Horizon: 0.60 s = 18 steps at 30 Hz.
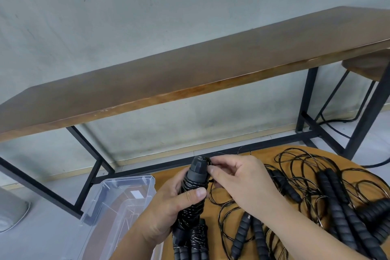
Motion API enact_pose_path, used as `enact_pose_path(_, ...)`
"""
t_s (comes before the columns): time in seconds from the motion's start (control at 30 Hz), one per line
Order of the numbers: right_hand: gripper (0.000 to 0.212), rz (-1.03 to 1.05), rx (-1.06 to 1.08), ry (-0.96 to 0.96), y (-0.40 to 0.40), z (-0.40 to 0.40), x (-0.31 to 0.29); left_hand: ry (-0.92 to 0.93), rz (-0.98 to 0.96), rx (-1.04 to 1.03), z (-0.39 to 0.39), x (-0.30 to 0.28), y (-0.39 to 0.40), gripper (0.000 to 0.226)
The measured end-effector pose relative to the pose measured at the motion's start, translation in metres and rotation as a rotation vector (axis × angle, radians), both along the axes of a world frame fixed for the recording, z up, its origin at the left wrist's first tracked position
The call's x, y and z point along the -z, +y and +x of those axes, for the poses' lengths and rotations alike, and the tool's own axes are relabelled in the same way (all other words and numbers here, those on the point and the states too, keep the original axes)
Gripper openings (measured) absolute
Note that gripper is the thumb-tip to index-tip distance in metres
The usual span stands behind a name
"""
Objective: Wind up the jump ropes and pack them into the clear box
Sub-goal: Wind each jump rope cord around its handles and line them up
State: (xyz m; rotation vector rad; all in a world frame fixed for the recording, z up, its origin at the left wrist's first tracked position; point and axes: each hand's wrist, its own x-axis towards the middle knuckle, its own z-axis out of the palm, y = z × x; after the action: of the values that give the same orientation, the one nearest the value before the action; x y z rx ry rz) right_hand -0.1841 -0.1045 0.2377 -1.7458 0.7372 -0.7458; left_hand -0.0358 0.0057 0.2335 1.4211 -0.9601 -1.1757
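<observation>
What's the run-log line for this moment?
left hand: grips wound rope bundle | right hand: pinches cord end | clear box: no ropes seen

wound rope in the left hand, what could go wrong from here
1. The right hand pinches the cord end at the top of the wound rope; if that end slips before it is secured, the coils may spring loose.
2. The loose ropes lie tangled on the round table, so the next one may drag others along.
3. The clear box sits at the table's edge beside the left hand; a nudge could tip it off.
</observation>
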Motion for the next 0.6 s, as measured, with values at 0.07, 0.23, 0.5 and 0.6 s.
enact_pose_path(0.07, 0.01, 0.018, 0.021, 0.042, -0.001, 0.002, 0.0, -0.049, 0.0, 0.012, -0.001, 0.0, 0.0, 0.056)
enact_pose_path(0.23, 0.008, 0.256, 0.034, -0.039, -0.005, 0.006, -0.004, 0.056, -0.007, -0.006, -0.002, 0.003, -0.001, 0.049)
enact_pose_path(0.5, 0.012, 0.335, -0.043, -0.086, -0.01, 0.001, -0.007, 0.208, -0.004, -0.019, -0.001, 0.009, -0.002, 0.069)
enact_pose_path(0.6, 0.01, 0.399, -0.025, -0.086, -0.013, 0.002, -0.008, 0.256, -0.005, 0.002, -0.002, 0.011, -0.004, 0.074)
